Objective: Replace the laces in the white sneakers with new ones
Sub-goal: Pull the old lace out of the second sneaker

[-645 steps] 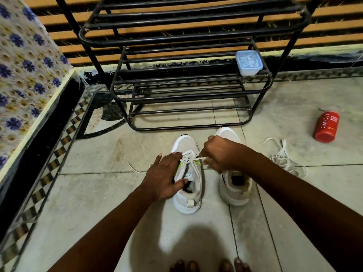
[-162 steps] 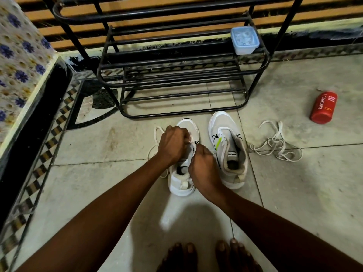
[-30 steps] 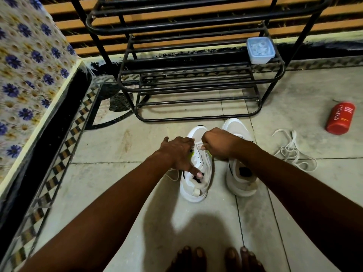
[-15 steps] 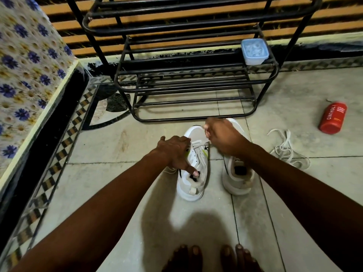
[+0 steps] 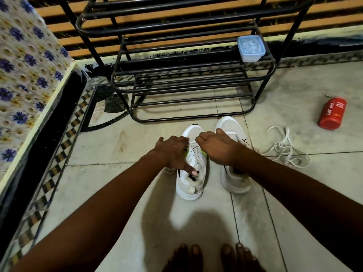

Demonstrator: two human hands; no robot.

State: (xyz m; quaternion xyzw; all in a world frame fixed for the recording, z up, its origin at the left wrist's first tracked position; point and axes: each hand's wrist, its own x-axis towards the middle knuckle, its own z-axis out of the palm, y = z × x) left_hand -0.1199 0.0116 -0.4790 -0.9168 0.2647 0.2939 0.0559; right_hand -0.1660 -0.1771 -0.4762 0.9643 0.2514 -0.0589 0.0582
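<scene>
Two white sneakers stand side by side on the tiled floor. My left hand (image 5: 172, 152) holds the left sneaker (image 5: 190, 185), fingers over its outer side and thumb pressed on the tongue by the opening. My right hand (image 5: 215, 148) is curled above the eyelets and pinches a white lace (image 5: 193, 143) that crosses the sneaker's front. A loose end of lace (image 5: 168, 169) shows under my left wrist. The right sneaker (image 5: 234, 181) sits partly behind my right forearm, and its eyelets are hidden. A heap of loose white laces (image 5: 284, 152) lies on the floor to the right.
A black metal shoe rack (image 5: 186, 89) stands just beyond the sneakers, with a pale blue lidded container (image 5: 251, 48) on a shelf. A red bottle (image 5: 333, 113) lies at the far right. A flower-tiled ledge (image 5: 29, 75) runs along the left. My bare feet (image 5: 212, 256) are at the bottom.
My right hand has come down a little toward me from its raised pull on the lace. My left hand has stayed on the left sneaker.
</scene>
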